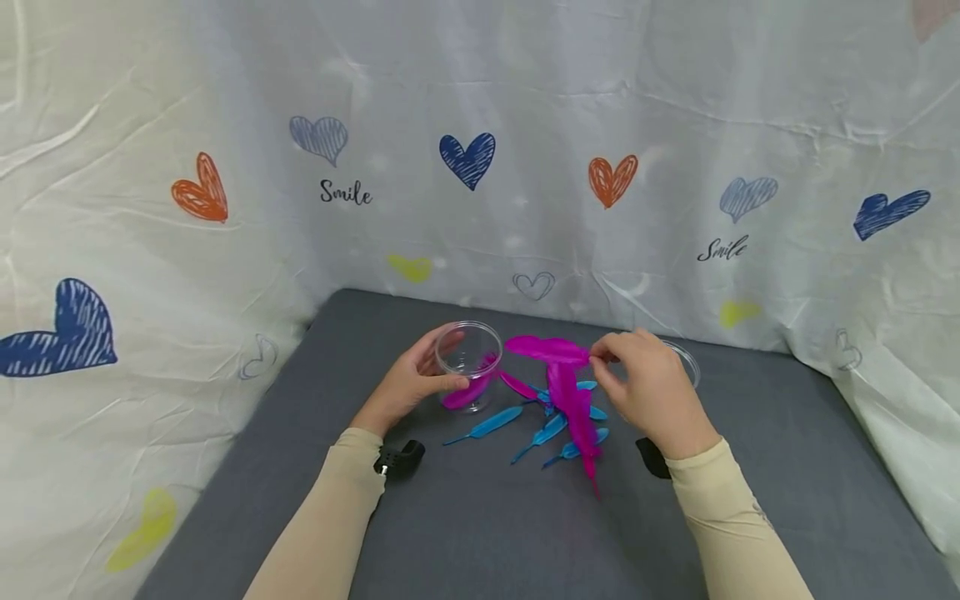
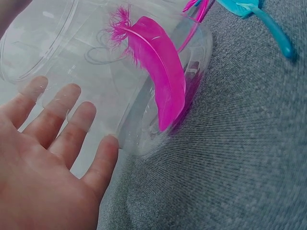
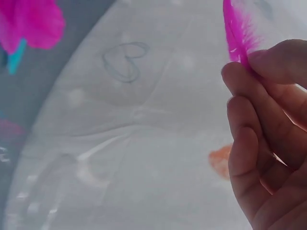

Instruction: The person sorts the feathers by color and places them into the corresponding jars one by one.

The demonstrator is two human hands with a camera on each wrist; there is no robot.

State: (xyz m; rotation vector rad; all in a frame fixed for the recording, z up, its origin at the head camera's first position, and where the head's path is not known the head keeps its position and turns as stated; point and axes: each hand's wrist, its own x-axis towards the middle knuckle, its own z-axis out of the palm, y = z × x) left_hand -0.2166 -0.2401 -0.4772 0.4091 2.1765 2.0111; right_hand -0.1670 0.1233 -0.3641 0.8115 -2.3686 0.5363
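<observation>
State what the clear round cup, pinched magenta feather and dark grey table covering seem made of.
The clear round cup: glossy, probably plastic; see-through walls, bright reflections.
The pinched magenta feather: soft, apparently dyed plumage, possibly synthetic; loose wispy barbs.
The dark grey table covering: matte, likely fabric; fine ribbed texture.

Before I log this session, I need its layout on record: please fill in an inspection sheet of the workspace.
Surface: grey table, cloth-like texture.
Job's things: clear cup with a pink feather inside; blue feathers and loose pink feathers on the table; second clear container, mostly hidden by the right grip.
Clutter: nothing seen.
Left grip: holds the clear cup.
Right grip: pinches another pink feather.
Cables: nothing seen.
Surroundings: white backdrop printed with hearts and "Smile".
</observation>
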